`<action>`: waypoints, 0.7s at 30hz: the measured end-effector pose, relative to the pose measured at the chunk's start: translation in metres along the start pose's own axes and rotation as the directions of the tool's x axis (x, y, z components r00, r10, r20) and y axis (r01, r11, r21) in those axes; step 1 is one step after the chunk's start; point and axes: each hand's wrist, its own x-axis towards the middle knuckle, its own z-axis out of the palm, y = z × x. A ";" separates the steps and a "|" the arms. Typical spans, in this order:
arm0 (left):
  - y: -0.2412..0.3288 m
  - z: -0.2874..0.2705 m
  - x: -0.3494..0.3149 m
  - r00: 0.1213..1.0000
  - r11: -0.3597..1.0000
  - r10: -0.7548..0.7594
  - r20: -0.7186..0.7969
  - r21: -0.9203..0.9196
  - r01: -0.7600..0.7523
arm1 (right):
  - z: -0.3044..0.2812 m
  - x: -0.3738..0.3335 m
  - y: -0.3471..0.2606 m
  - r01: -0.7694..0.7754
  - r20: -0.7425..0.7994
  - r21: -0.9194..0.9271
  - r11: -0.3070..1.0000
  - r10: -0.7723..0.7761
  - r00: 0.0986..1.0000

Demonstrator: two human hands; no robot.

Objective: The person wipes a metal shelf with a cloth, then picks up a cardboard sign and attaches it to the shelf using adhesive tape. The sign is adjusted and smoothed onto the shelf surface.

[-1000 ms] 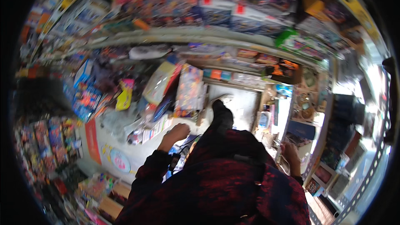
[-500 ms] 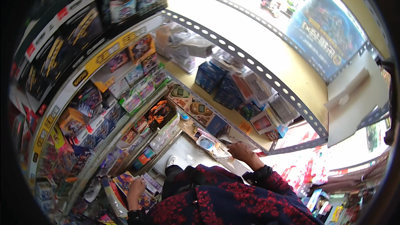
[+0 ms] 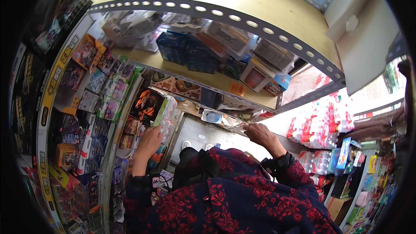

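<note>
My left hand hangs in front of the low shelf on the left. Its fingertips turn away from view, and it is nearest to clear plastic packs and a black-and-orange box. My right hand is held out to the right of my body with the fingers curled in. Whatever it may hold is too small to make out. Just beyond it, on a low ledge, stands a white tray with a pale blue thing inside.
A perforated metal rack crosses ahead at upper height, with dark blue boxes and plastic packages below its top board. Boxed toys line the left shelves. Red-and-white wrapped bottle packs are stacked at right, beside shelves of small goods.
My view has turned to the right, bringing the bottle packs and right-hand shelves further in. My left hand has come up and forward, from low by the boxes to beside the clear packs.
</note>
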 end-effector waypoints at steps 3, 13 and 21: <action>0.037 -0.008 0.029 0.987 0.988 0.149 -0.055 0.061 -0.145 | -0.010 -0.009 -0.008 0.005 -0.165 0.044 0.999 0.002 0.986; 0.179 -0.050 0.127 0.504 0.668 0.744 -0.440 0.507 -0.544 | -0.051 -0.008 -0.031 0.025 -0.676 0.030 0.999 0.002 0.737; 0.214 -0.036 0.198 0.340 0.553 0.830 -0.443 0.735 -0.393 | -0.108 0.006 -0.044 -0.130 -0.863 -0.130 0.983 -0.047 0.503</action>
